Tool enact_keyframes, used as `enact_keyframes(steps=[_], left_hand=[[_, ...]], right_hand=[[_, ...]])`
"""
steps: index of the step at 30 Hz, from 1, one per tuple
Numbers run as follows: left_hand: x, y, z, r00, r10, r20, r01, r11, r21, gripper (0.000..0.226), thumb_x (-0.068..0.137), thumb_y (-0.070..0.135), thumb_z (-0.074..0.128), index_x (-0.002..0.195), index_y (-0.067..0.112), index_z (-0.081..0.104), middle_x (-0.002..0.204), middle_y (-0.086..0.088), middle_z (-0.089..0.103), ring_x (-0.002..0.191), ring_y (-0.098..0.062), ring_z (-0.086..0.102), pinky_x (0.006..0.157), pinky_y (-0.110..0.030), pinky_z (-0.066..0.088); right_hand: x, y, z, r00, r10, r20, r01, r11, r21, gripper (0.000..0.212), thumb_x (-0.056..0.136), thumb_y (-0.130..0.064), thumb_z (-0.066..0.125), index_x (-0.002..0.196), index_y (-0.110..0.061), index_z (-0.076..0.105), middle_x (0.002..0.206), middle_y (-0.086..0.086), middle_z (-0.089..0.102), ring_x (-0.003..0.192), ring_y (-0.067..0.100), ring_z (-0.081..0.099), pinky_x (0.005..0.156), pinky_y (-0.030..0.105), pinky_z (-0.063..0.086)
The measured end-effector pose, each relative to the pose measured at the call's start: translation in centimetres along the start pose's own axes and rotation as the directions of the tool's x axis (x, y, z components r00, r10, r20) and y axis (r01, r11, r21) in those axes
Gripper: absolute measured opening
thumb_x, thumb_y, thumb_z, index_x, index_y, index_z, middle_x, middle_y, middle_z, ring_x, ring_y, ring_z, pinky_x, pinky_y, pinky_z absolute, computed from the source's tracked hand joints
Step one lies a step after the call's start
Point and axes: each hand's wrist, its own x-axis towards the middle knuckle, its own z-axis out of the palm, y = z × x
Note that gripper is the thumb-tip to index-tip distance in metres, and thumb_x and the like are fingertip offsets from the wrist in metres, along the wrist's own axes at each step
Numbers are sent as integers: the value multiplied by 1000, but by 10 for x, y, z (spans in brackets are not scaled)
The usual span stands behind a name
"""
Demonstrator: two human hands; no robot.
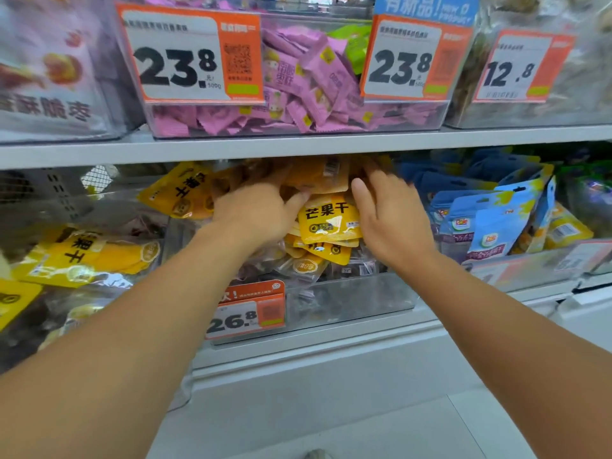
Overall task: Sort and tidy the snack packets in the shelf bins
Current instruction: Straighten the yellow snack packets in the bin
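Both my hands reach into the clear middle bin (347, 303) on the lower shelf. A pile of yellow mango packets (328, 220) fills it, with small clear-wrapped packets (304, 266) underneath. My left hand (258, 213) lies on the left side of the pile, its thumb touching a yellow packet's top edge and its fingers hidden among the packets behind. My right hand (390, 213) rests on the right side of the pile, thumb up beside an orange packet (318, 177) at the back. Motion blur hides the fingertips of both hands.
More yellow packets (82, 256) lie in the bin to the left. Blue Dole pouches (490, 223) stand in the bin to the right. Above, a shelf board (298, 147) carries a bin of pink packets (298, 84) with orange price tags. A price tag reading 26.8 (245, 313) hangs on the middle bin's front.
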Motion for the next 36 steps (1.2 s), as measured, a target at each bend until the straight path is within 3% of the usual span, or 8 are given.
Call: enact_keyframes(steps=[5, 10, 13, 16, 19, 23, 27, 36], left_hand=[[-12, -3, 4, 995, -21, -97, 16, 998, -53, 63, 95, 69, 37, 139, 25, 42, 114, -6, 62, 110, -34, 56, 95, -49, 43], [-27, -8, -5, 997, 36, -68, -45, 990, -135, 69, 91, 69, 45, 147, 31, 33, 142, -13, 45, 132, -41, 39, 108, -51, 35], [-46, -21, -20, 995, 43, 94, -53, 992, 112, 101, 68, 94, 40, 154, 45, 15, 153, -9, 31, 138, -41, 28, 112, -57, 26], [-57, -45, -32, 987, -68, 147, 32, 971, 238, 132, 43, 103, 48, 153, 46, 2, 155, -13, 27, 138, -45, 27, 115, -61, 20], [-58, -60, -39, 969, -212, 128, 186, 964, 192, 148, 35, 101, 57, 155, 29, 8, 152, -20, 32, 139, -46, 29, 118, -57, 24], [-57, -64, -39, 968, -244, 58, 239, 967, 85, 148, 32, 98, 63, 151, 22, 20, 145, -22, 40, 138, -46, 29, 115, -53, 31], [-61, -65, -44, 968, -243, -57, 246, 967, 65, 122, 41, 92, 68, 133, 18, 38, 130, -18, 49, 128, -41, 36, 105, -54, 32], [-74, -69, -33, 995, -78, 56, 79, 996, -27, 120, 56, 73, 80, 153, 37, 19, 148, -11, 29, 146, -41, 9, 118, -55, 22]], right_hand=[[-21, 8, -10, 963, -206, 176, 216, 976, -41, 75, 87, -78, 35, 146, -31, 39, 138, -6, 47, 129, 21, 43, 108, 61, 32], [-11, 7, -7, 921, -205, 332, 269, 950, -160, 85, 78, -90, 22, 148, -43, 33, 156, -15, 32, 146, 16, 23, 113, 61, 24], [1, 2, -3, 896, -180, 407, 267, 949, -169, 86, 76, -92, 16, 149, -48, 27, 160, -18, 25, 151, 18, 13, 114, 63, 20], [6, -3, -1, 884, -177, 433, 260, 955, -140, 80, 78, -90, 23, 149, -54, 21, 163, -20, 16, 152, 19, 9, 116, 63, 18], [7, -10, 0, 889, -165, 428, 235, 965, -116, 83, 75, -90, 33, 148, -54, 23, 163, -19, 17, 151, 22, 14, 114, 61, 20], [6, -30, 3, 883, -190, 429, 254, 962, -96, 90, 68, -85, 39, 150, -50, 23, 161, -14, 23, 145, 27, 25, 112, 62, 26], [-1, -39, -2, 907, -237, 347, 271, 961, -54, 91, 70, -83, 46, 151, -49, 22, 160, -14, 22, 142, 21, 26, 111, 61, 28], [-13, -40, -4, 899, -283, 333, 318, 946, -55, 93, 64, -98, 33, 142, -48, 45, 157, -12, 31, 146, 17, 23, 112, 66, 23]])
